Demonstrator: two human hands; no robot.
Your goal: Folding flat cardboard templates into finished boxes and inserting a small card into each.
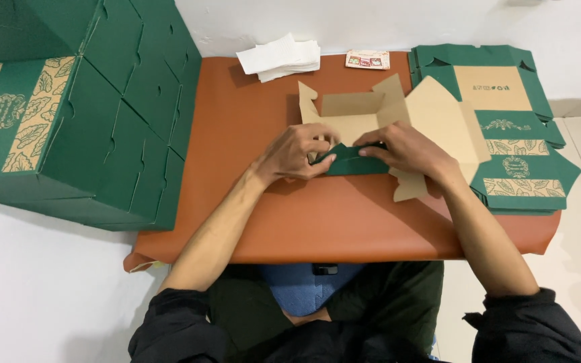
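Observation:
A half-folded cardboard box, green outside and brown inside, lies on the low orange-brown table. Its back and side walls stand up and a wide flap spreads out to the right. My left hand and my right hand both grip the box's near green wall, fingers pressing its top edge from either side. The two hands nearly touch in the middle. Black sleeves cover my upper arms.
A tall stack of assembled green boxes fills the left. Flat unfolded green box blanks are piled on the table's right end. White folded papers and a small printed card lie at the table's far edge by the wall.

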